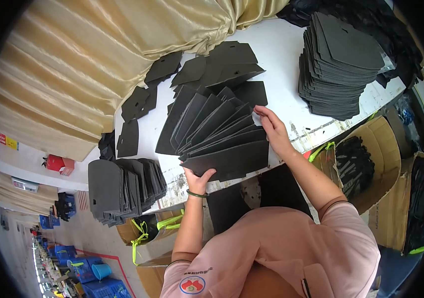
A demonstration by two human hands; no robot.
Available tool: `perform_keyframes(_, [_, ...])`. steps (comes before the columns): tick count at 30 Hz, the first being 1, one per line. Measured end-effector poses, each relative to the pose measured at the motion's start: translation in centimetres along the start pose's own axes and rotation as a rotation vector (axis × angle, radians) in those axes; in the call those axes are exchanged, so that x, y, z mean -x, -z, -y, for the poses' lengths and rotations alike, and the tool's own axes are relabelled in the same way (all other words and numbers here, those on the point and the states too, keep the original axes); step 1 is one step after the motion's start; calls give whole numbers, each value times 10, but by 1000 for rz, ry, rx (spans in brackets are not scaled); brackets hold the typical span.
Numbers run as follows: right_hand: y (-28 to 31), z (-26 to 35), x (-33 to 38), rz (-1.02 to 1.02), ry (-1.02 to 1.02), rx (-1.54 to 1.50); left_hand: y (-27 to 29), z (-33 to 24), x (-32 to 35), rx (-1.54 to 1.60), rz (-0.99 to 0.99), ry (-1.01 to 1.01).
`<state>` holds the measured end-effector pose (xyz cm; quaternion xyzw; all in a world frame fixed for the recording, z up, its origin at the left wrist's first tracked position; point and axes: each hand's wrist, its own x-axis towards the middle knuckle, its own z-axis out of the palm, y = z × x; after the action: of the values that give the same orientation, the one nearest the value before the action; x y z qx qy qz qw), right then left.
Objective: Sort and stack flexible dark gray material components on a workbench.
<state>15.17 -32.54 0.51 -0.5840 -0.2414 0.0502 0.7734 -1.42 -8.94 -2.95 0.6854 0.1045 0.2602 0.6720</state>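
A fanned bundle of black flat sheets (227, 154) is held over the near edge of the white table. My left hand (198, 181) grips its lower left corner, thumb over the near sheet and the other fingers hidden underneath. At the right edge of the fan, my right hand (274, 131) has its fingers drawn together against the sheet edges. Beyond the bundle lie loose black cut pieces (231, 54), some with small slots, overlapping one another.
A tall stack of black sheets (338, 64) stands at the far right of the white table (284, 49). Another stack (105, 186) sits at the left corner. Cardboard boxes (385, 164) with black strips stand on the right. A gold curtain (82, 59) hangs behind.
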Motion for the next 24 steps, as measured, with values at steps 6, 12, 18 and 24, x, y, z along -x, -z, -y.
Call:
perform_keyframes(6, [-7, 19, 32, 178, 218, 584, -4, 5, -2, 24, -39, -57])
perform_keyframes(12, [-1, 13, 30, 211, 233, 668, 2, 5, 0, 46, 75, 15])
perform_keyframes(18, [-3, 31, -6, 160, -109, 180, -2, -2, 1, 20, 90, 21])
perform_keyframes(24, [-13, 86, -48, -12, 207, 195, -12, -7, 0, 69, 91, -25])
